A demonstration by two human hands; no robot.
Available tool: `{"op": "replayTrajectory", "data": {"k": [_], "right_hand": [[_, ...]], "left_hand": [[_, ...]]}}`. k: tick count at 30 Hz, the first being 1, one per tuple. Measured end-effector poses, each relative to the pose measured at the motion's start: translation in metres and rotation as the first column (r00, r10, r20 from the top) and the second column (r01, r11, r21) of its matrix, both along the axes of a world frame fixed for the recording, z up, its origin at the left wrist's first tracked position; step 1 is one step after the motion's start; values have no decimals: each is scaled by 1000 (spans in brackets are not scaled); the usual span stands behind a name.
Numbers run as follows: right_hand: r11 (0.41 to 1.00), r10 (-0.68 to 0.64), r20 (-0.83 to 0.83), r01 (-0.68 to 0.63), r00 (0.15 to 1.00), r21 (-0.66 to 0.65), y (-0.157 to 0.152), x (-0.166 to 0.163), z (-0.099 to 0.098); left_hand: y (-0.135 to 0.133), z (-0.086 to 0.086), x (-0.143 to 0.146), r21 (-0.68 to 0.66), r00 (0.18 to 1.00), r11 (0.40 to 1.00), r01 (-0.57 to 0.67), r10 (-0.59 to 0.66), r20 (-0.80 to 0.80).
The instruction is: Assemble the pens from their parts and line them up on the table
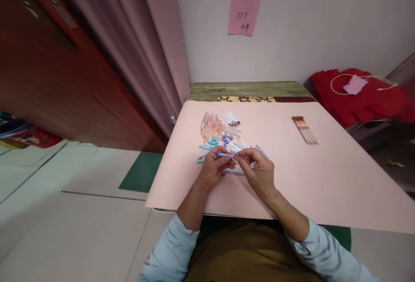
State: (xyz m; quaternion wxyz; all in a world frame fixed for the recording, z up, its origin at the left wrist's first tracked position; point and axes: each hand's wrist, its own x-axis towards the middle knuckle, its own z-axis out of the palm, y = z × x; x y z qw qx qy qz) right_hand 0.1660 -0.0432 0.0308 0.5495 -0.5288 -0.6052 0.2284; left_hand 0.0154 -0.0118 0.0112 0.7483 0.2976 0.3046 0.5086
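Observation:
My left hand [215, 167] is closed round a blue-purple pen barrel [223, 155]. The fingers of my right hand [259, 170] pinch at the barrel's right end, close to my left fingertips; the small part between them is hard to make out. Beneath and around both hands lie loose blue and violet pen pieces [236, 172]. Just beyond are purple caps [227, 138] and turquoise pieces [213, 142]. Behind these spreads a heap of pinkish-brown pen barrels [210, 125], next to white refills with dark tips [231, 118].
A row of several beige pens with brown tops [304, 129] lies on the right of the pink-covered table [327, 178]. Red cloth [366, 96] with a white cable stands beyond the right edge. A wall [292, 35] closes off the back; a wooden door [81, 83] is at left.

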Motion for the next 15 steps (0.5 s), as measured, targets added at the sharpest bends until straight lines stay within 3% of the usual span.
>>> {"op": "replayTrajectory", "data": {"k": [6,15], "right_hand": [[1000,30,29,-30,999,8,-1,0,4],[975,5,323,-77,947,208,0,1,20]], "left_hand": [[0,-2,-2,-29,999,1000,8,-7,36],[1,-5,-5,-51,992,996,71,-66,104]]}}
